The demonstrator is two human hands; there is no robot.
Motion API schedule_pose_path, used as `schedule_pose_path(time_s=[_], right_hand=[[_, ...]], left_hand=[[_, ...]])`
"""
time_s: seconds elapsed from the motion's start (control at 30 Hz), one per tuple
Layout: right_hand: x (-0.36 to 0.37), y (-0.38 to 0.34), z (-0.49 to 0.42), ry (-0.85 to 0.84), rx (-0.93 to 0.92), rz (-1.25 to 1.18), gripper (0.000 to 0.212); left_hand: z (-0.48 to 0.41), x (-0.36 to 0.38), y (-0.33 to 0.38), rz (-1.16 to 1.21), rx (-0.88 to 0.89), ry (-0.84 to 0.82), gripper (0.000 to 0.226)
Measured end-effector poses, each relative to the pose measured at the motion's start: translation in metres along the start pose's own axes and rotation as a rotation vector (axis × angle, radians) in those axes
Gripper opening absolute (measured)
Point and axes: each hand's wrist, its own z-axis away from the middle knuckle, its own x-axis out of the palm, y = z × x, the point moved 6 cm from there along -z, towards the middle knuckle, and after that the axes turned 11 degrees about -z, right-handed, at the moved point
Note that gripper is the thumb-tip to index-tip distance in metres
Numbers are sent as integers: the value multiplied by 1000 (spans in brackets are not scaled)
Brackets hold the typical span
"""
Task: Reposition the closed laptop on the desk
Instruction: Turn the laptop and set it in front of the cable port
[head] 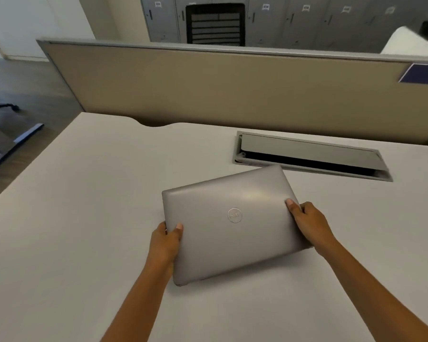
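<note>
Office desk (pixel 84 193), bare — both hands gripping closed laptop (pixel 232 225): left hand (pixel 166 240), right hand (pixel 307 220). Mid-move, skewed; next: square up, set down.

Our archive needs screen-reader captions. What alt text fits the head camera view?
Two bare hands hold a closed grey laptop by its side edges, the left hand and the right hand each with a thumb on the lid, over a pale desk. Behind it are an open cable hatch and a tan divider panel.
</note>
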Motion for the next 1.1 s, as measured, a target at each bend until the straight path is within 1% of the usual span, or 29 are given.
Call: schedule_pose_path(time_s=[0.13,0.27,0.37,0.43,0.57,0.7,0.8,0.9,1.1], right_hand=[[-62,52,43,94,52,-42,52],[-106,94,79,158,111,-71,50],[-124,124,103,181,166,-98,46],[-130,140,117,190,197,-111,45],[-135,166,138,211,252,-112,46],[-138,176,148,238,252,-89,45],[-140,172,149,256,230,-52,47],[-141,169,151,267,203,7,47],[-144,165,150,272,193,143,50]], left_hand=[[33,48,-13,-152,27,-25,30],[61,86,-27,-234,40,-56,21],[78,103,-32,-304,74,-46,22],[88,109,-33,-359,93,-21,17],[101,118,-34,-451,117,1,17],[107,125,-35,-488,135,1,15],[106,127,-31,-520,162,1,23],[102,127,-25,-558,196,2,25],[93,125,-23,-637,213,-7,15]])
